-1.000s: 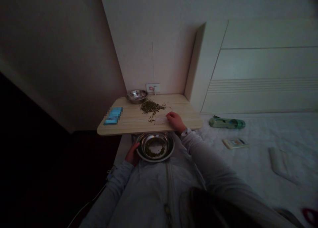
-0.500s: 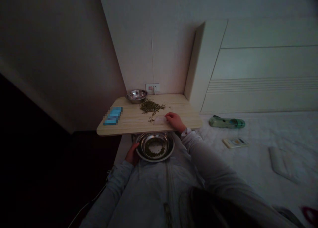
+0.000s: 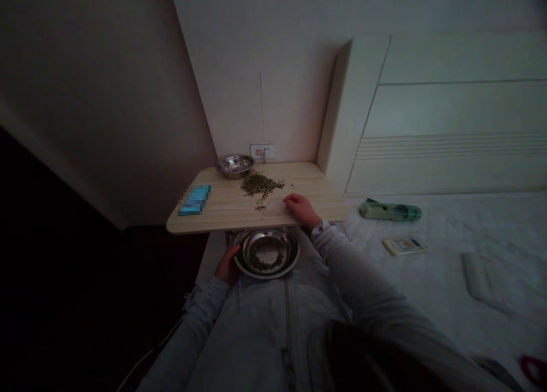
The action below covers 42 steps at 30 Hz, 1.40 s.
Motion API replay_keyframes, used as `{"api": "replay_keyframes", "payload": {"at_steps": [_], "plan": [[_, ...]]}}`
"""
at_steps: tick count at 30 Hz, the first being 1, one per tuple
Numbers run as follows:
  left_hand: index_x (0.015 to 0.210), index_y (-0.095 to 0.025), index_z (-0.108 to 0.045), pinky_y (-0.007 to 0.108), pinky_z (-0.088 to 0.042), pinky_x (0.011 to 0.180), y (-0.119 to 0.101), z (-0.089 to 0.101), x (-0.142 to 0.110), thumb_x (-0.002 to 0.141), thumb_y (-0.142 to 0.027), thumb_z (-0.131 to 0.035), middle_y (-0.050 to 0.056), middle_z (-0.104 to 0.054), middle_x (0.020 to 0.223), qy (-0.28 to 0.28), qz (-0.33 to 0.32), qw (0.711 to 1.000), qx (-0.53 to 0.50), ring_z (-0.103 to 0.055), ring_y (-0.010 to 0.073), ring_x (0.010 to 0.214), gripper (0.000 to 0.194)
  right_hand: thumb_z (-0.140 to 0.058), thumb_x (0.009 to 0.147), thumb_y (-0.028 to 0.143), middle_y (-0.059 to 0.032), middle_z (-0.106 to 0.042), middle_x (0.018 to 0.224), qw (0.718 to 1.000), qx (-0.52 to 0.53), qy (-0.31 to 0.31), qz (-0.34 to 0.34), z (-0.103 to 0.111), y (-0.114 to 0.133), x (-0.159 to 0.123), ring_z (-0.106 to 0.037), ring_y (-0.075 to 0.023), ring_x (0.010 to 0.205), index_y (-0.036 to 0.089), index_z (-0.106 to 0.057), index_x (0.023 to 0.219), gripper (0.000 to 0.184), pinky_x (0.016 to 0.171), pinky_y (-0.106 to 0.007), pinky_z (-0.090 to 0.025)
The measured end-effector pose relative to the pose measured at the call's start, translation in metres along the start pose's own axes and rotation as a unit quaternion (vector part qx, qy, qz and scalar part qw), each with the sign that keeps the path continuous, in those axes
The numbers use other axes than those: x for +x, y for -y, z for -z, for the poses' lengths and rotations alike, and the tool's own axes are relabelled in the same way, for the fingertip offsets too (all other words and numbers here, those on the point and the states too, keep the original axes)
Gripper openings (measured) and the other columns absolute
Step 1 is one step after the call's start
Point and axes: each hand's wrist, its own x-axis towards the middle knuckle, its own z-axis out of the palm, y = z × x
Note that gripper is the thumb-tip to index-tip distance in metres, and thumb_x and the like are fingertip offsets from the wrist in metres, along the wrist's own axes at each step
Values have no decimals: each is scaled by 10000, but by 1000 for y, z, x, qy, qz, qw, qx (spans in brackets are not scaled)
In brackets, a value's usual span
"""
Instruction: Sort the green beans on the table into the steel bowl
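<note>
My left hand (image 3: 228, 266) grips the left rim of a shiny metal bowl (image 3: 294, 261), held at my lap just under the tabletop's front edge. A ring of small green grains (image 3: 265, 264), like beans, lies in its bottom. Over the table, my right hand (image 3: 301, 208) is closed in a pinch on a thin, translucent piece of plastic (image 3: 273, 208), pressed flat against the wood. Just beyond the plastic spreads a heap of the same green grains (image 3: 258, 184), with a few strays nearer the front edge.
The small wooden table (image 3: 222, 209) carries a second metal bowl (image 3: 235, 166) at the back left and a blurred blue phone (image 3: 195, 200) at the left. On the white bed at right lie a green bottle (image 3: 390, 211), a phone (image 3: 404, 245) and a pale flat item (image 3: 482, 278).
The plastic piece has slid slightly left, and a stray grain by it now lies nearer the front edge. My left hand and the bowl have stayed put.
</note>
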Motion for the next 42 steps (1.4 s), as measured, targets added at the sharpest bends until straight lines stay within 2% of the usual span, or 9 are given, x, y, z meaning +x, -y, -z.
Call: {"api": "replay_keyframes", "payload": {"at_steps": [4,8,16,22,28,42], "plan": [[579,-168,-626,284,-423,750,-1,-1,-1,629,-189,-498,27,-656,558,-13,7,1000,2,-597,198,749,139,-437,621,229,12,-549,571,1000,16,5,-9,0,1,-1,-476,-78,537,146,-551,689,156,558,-198,-364],[589,-175,-626,292,-417,759,-1,-2,-1,617,-190,-507,29,-660,575,-1,-2,1000,6,-588,206,785,123,-439,623,232,6,-554,572,999,28,23,-19,-1,3,-3,-469,-75,518,141,-544,675,148,542,-198,-365],[591,-182,-621,290,-418,757,1,1,1,618,-194,-512,21,-653,552,-3,-6,1000,3,-584,207,801,112,-469,603,224,15,-556,587,998,-48,37,-4,-4,5,-7,-464,-75,532,156,-552,659,121,527,-194,-340],[597,-167,-627,290,-414,768,0,1,1,629,-194,-507,26,-652,548,-1,2,1000,-2,-588,206,788,126,-481,603,271,14,-544,588,997,-72,24,-6,-4,5,-7,-450,-73,516,155,-533,652,136,491,-191,-316],[588,-172,-628,269,-427,742,0,-1,0,637,-184,-502,12,-647,528,-16,6,1000,-4,-602,186,723,135,-451,599,266,25,-500,542,995,-100,-16,-9,-3,7,-8,-426,-73,497,157,-499,611,119,476,-194,-293],[617,-159,-630,293,-430,738,0,-1,0,628,-190,-499,29,-667,602,-5,-5,1000,0,-596,201,755,135,-412,600,271,36,-449,516,992,-110,-54,-10,-1,6,-9,-379,-73,498,154,-448,573,125,481,-199,-258]]}}
